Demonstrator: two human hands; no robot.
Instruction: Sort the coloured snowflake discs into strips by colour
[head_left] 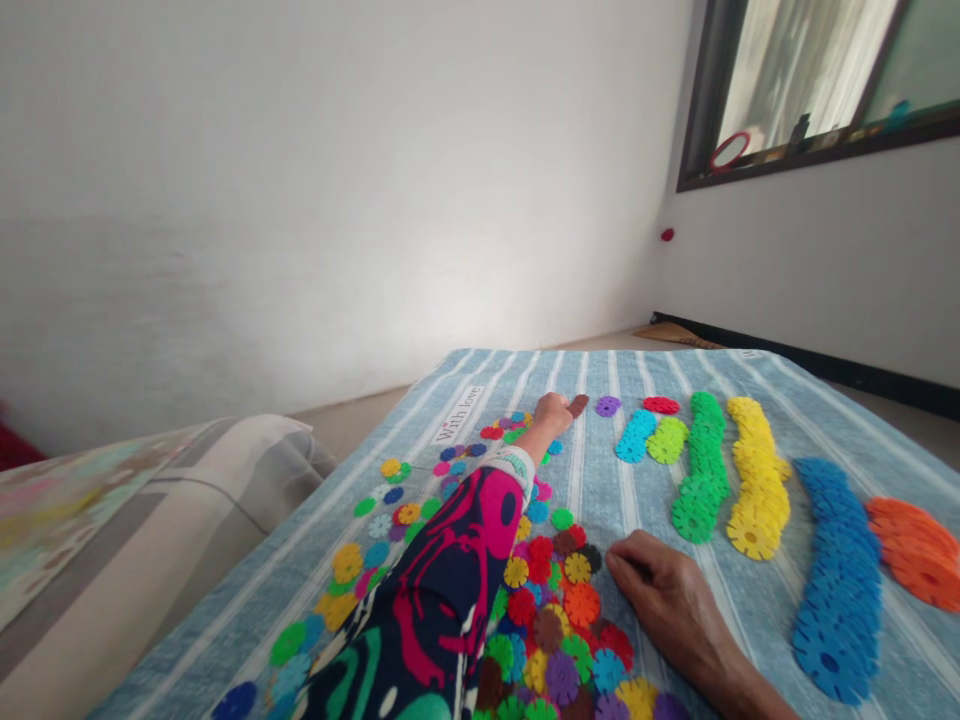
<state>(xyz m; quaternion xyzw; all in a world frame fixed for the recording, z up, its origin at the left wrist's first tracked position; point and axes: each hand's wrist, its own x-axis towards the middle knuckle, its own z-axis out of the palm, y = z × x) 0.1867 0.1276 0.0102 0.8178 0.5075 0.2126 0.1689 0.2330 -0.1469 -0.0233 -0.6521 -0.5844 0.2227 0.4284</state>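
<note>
My left hand (pixel 553 412) reaches out over the far part of the cloth, its fingers closed on a brown notched plastic disc (pixel 577 406). Just right of that disc, a purple disc (pixel 608 406) lies by itself. My right hand (pixel 667 595) rests nearer to me, fingers curled, beside the mixed pile of colourful discs (pixel 562 610). A black disc (pixel 592 557) lies at its fingertips; whether the fingers touch it I cannot tell. The inside of that hand is hidden. My patterned left sleeve covers part of the pile.
Overlapping rows of green (pixel 700 470), yellow (pixel 757 480), blue (pixel 838 580) and orange discs (pixel 915 550) lie on the right. Shorter groups of light blue (pixel 635 435), lime (pixel 667 440) and red discs (pixel 661 405) sit farther back. A striped cloth (pixel 600 480) covers the table.
</note>
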